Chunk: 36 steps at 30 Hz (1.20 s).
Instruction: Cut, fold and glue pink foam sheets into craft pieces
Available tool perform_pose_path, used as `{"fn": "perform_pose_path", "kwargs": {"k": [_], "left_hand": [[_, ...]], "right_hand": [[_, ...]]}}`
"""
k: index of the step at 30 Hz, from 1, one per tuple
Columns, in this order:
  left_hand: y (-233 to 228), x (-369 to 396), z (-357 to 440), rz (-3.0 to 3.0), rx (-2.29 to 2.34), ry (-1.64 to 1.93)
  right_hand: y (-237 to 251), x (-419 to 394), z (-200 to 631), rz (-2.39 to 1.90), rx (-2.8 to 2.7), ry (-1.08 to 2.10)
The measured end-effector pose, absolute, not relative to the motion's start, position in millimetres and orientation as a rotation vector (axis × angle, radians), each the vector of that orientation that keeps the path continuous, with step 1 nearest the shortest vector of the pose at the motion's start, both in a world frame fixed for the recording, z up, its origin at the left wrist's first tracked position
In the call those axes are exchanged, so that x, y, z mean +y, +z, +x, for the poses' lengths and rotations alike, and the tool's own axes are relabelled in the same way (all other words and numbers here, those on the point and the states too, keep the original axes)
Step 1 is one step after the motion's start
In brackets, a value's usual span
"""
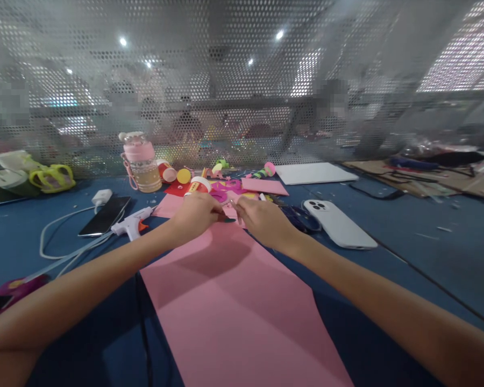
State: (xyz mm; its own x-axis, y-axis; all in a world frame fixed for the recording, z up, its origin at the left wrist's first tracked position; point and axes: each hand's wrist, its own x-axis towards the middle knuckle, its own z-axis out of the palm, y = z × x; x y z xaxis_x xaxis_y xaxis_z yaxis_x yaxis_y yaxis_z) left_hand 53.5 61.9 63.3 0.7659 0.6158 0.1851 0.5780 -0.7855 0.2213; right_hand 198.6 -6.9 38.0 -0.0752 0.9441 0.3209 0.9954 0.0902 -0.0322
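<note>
Working zone: reaching out over a blue table [427,242], both forearms stretched forward, hands meeting at the far end of a long pink foam sheet [234,312].
Pink foam sheet: lying flat, running from the near edge away to the hands, a black cable [143,322] passing just beside its left edge.
Left hand [196,214]: curled closed, fingers pinched on a small pale strip [226,202] at the sheet's far end.
Right hand [262,220]: curled closed too, fingertips meeting the left hand's at the same strip; what else it grips cannot be told.
Left of hands: white glue gun [132,223] lying just beside the left wrist, then a dark phone [105,215] with white charger and cord.
Right of hands: white phone [339,223] face down, near the right wrist; dark scissors [298,220] between it and the hand.
Farther: glue stick [197,185], pink and red scraps, pink-lidded bottle [142,161], white board [314,173], perforated screen [242,80] behind.
Risk, judged: small strip held only at fingertips, likely to slip or tear if pulled unevenly; left forearm close to the glue gun, a nudge could push its nozzle onto the foam; cable could snag and drag the sheet.
</note>
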Motion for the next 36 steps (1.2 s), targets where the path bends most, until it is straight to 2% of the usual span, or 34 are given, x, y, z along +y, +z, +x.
{"fn": "perform_pose_path", "kwargs": {"k": [11,19,24,31,36], "left_hand": [[62,57,53,2.617,1.009,0.436],[59,57,54,2.479,0.998,0.503],[55,58,54,2.428,1.025,0.59],[55,60,55,2.544,1.101,0.593],[53,59,58,2.602,1.187,0.61]], "right_hand": [[33,-7,195,-1.709,-2.348,-0.577],[28,-8,191,-1.654,-2.158,-0.667],[28,-7,191,-1.683,-2.205,-0.614],[32,0,195,-1.582,-2.234,-0.366],[28,5,198,-1.55,-2.304,-0.49]]}}
